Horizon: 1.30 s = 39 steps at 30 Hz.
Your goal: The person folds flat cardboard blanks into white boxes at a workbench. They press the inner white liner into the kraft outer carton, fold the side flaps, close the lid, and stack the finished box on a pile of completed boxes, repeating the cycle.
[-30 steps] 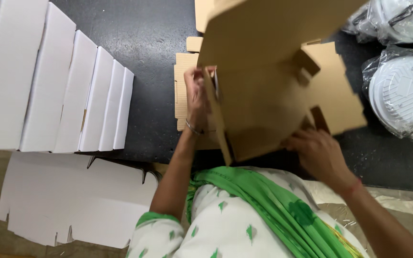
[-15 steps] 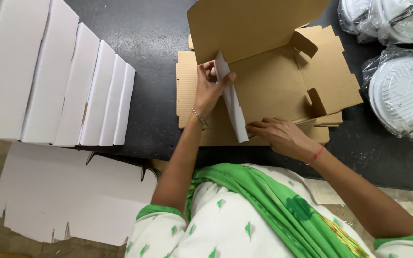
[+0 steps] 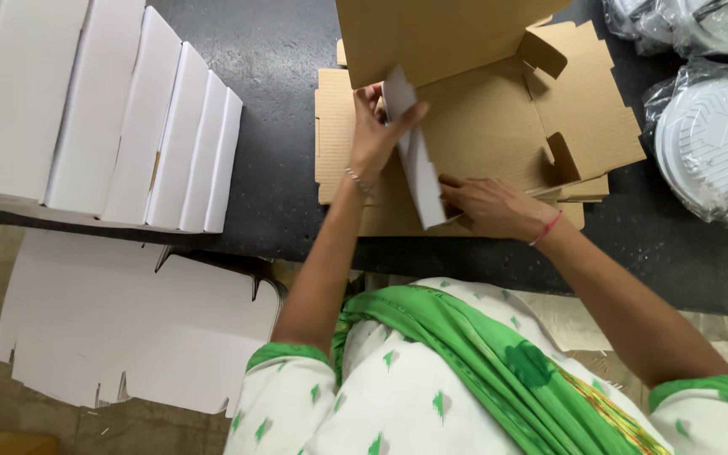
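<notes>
Head view: both hands (image 3: 377, 135) (image 3: 490, 206) on half-folded, empty cardboard box (image 3: 499, 126)

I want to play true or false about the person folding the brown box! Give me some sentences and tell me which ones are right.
1. The left hand holds up a side flap of the cardboard box. True.
2. The right hand is lifted high in the air. False: it lies low on the box, at the bottom end of that flap.
3. A row of folded white boxes stands on the dark table to the left. True.
4. The round white things in clear plastic bags are inside the cardboard box. False: they lie on the table to the right of it.
5. The box is closed. False: it is open, its lid panel standing up.
</notes>
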Each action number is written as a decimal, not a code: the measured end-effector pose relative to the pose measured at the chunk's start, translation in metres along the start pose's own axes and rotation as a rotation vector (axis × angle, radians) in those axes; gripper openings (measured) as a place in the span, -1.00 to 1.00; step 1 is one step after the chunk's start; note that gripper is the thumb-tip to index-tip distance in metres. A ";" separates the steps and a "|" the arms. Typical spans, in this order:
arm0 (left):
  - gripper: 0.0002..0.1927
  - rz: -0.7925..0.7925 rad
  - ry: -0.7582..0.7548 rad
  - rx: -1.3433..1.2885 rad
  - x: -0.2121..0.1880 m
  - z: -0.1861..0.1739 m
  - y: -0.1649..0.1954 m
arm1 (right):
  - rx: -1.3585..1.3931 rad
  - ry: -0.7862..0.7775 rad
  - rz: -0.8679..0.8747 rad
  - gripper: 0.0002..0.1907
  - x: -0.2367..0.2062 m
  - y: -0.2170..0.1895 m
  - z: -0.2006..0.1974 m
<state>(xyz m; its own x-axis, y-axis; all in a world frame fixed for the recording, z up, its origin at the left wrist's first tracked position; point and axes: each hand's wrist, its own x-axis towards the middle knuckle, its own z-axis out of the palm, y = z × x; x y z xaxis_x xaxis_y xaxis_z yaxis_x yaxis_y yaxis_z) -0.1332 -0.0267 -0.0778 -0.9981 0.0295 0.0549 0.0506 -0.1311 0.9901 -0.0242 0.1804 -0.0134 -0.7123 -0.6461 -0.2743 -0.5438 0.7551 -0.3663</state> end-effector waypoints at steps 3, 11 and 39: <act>-0.10 0.102 0.194 0.077 -0.001 0.023 -0.010 | -0.155 0.003 0.054 -0.72 -0.008 0.000 0.007; -0.29 0.231 0.386 0.282 0.009 0.036 -0.040 | 0.142 0.555 0.270 -0.40 -0.051 -0.036 -0.005; -0.33 0.536 -0.720 1.191 -0.048 -0.018 0.066 | 0.288 0.478 0.460 -0.40 -0.052 -0.028 -0.001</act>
<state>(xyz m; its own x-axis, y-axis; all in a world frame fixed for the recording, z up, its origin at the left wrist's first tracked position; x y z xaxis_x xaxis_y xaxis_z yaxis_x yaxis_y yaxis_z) -0.0828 -0.0544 -0.0172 -0.6374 0.7584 0.1362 0.7503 0.5706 0.3338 0.0278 0.1928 0.0118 -0.9929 -0.1010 -0.0623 -0.0509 0.8366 -0.5454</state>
